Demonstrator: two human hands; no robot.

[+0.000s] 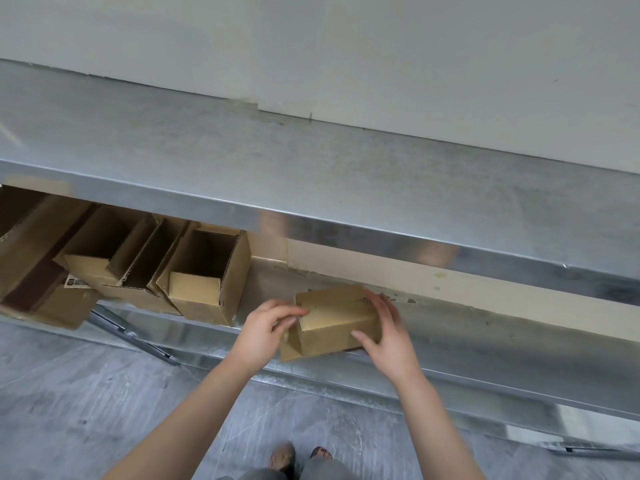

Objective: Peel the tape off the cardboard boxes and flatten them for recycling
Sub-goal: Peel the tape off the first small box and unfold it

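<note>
1. The small box sits at the lower centre of the frame on the lower shelf, unflattened, with one end flap hanging open at its left.
2. The left hand pinches its upper left edge with curled fingers; I cannot tell whether it has tape. The right hand wraps the right end, thumb on the front face.
3. Progress looks early: nothing in view is flattened.
4. At left stand at least four more open boxes.
</note>
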